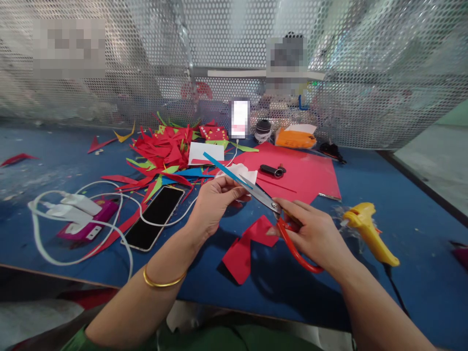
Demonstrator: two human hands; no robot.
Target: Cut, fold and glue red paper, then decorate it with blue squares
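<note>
Head view:

1. My right hand (318, 231) is closed on the red handles of the scissors (258, 195), whose blades point away and to the left. I cannot tell how far the blades are parted.

2. My left hand (214, 202) pinches a blue strip (222, 166) between thumb and fingers. Its far end sticks up and leftward past my fingers, and its near end meets the blades (at least from this angle). A gold bangle (164, 282) circles my left wrist.

3. Below my hands, angular red paper (239, 258) lies on the blue table (300, 302) (one piece or two, I cannot tell).

4. Just beyond my left fingers is some crumpled white paper (246, 174). Beside it spreads a red sheet (312, 170), with a black fob (269, 170) and its ring lying on top.

5. To my left, a dark-screened phone (157, 217) lies flat, a white cable (153, 224) crossing over it. Farther left sits a purple power strip (89, 231) with white chargers (78, 209).

6. To my right lies a yellow glue gun (365, 226), nozzle toward my right hand.

7. At the back, scraps (164, 148), mostly red with some green, are heaped beside a white card (204, 152). A spool (262, 130) and an orange pack (296, 138) stand before the metal mesh (146, 97).
</note>
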